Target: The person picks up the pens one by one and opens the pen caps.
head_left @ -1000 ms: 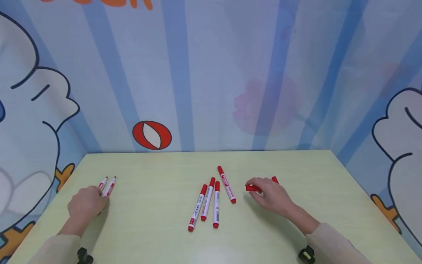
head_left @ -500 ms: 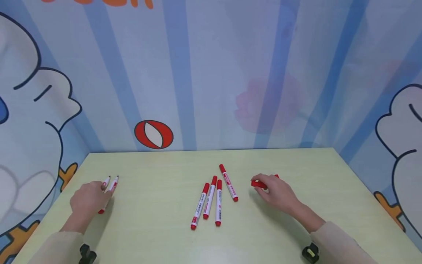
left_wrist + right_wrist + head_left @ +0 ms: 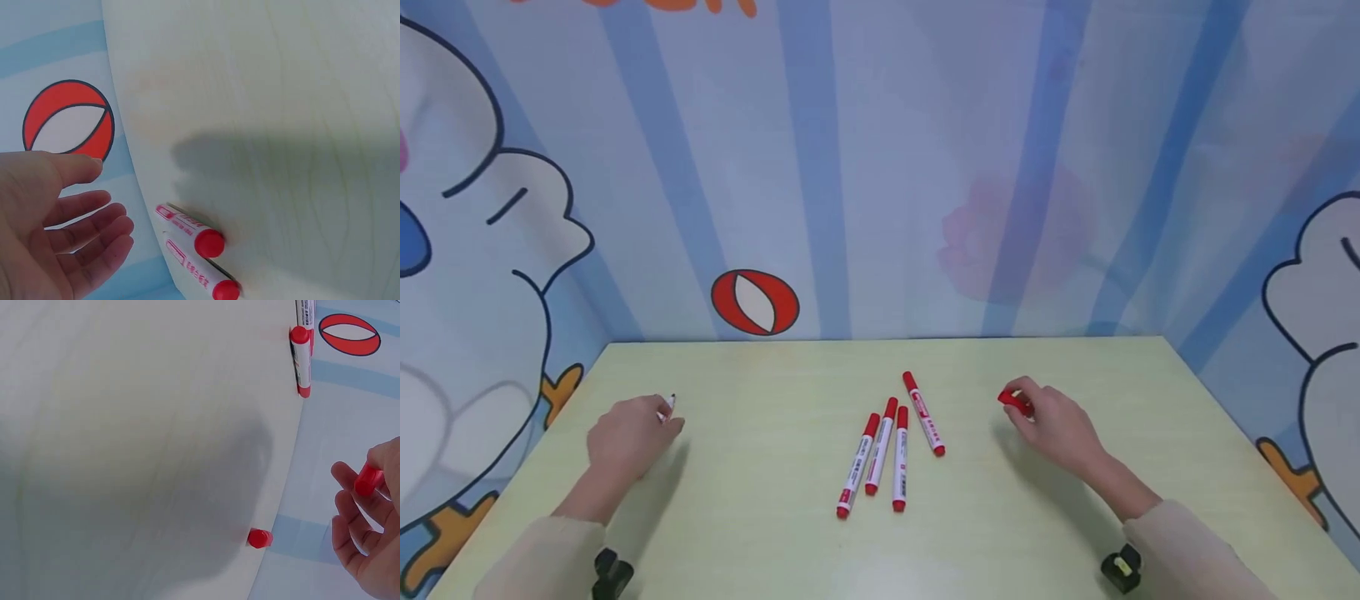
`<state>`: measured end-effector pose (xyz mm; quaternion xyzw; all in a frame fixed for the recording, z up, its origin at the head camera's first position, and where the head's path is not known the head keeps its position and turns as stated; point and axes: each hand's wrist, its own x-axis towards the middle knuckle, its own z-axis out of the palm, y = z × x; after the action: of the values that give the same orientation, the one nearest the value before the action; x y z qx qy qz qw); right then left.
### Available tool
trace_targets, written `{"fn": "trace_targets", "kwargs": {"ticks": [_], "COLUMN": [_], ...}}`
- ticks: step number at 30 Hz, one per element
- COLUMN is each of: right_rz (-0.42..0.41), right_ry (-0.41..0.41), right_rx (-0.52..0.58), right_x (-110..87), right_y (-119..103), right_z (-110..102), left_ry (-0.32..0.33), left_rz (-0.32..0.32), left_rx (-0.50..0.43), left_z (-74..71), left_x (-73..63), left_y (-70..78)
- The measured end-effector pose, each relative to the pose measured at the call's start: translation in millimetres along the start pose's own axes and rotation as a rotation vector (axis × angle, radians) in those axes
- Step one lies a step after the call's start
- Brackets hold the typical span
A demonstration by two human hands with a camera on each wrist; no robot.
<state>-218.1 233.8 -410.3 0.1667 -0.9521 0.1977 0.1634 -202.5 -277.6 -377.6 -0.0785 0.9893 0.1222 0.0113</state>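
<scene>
My left hand (image 3: 634, 435) hovers over two uncapped markers, its fingers loosely bent and holding nothing. In the left wrist view those markers, one white and red (image 3: 194, 230) and a second beside it (image 3: 199, 269), lie on the table apart from the fingers. The head view shows only a dark nib and a bit of barrel behind the hand. On the right side, my right hand (image 3: 1054, 423) pinches a red marker cap (image 3: 1017, 403) between thumb and index finger, above the table. Another red cap (image 3: 260, 538) is on the table below, hidden by the hand in the head view.
Several capped red markers lie mid-table, among them a leftmost one (image 3: 856, 467) and one set slightly apart at the back (image 3: 925, 414). The pale wooden table (image 3: 760, 500) meets a printed blue curtain (image 3: 895, 167) at its back edge.
My left hand has let go of the markers and risen, shifting slightly right. The right hand has moved a little right and back, still pinching the red cap.
</scene>
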Motion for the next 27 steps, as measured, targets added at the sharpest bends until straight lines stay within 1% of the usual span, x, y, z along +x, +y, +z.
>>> {"fn": "trace_targets", "kwargs": {"ticks": [3, 6, 13, 18, 22, 25, 27], "right_rz": [-0.004, -0.001, 0.040, 0.076, 0.114, 0.133, 0.147], "right_ry": [0.022, 0.024, 0.012, 0.019, 0.005, -0.013, -0.025], "right_rx": [0.002, 0.009, 0.025, 0.001, -0.016, -0.023, -0.024], "right_x": [1.0, 2.3, 1.6, -0.4, -1.2, -0.1, 0.5], "right_y": [4.7, 8.6, 19.3, 30.5, 38.9, 43.4, 45.4], "right_z": [-2.7, -5.6, -11.4, -15.3, -16.6, -17.7, -18.6], "left_ry": [0.021, 0.028, 0.043, 0.047, 0.060, 0.074, 0.070], "left_rz": [0.036, 0.067, 0.132, 0.193, 0.227, 0.253, 0.261], "left_rx": [0.029, 0.044, 0.050, 0.053, 0.054, 0.046, 0.031], "left_z": [-1.5, -2.2, -1.2, -1.0, 0.4, 1.7, 2.7], "left_x": [-2.0, -3.9, -11.4, -16.7, -19.8, -22.4, -24.9], "left_y": [8.1, 14.0, 24.1, 28.0, 33.9, 40.8, 46.2]}}
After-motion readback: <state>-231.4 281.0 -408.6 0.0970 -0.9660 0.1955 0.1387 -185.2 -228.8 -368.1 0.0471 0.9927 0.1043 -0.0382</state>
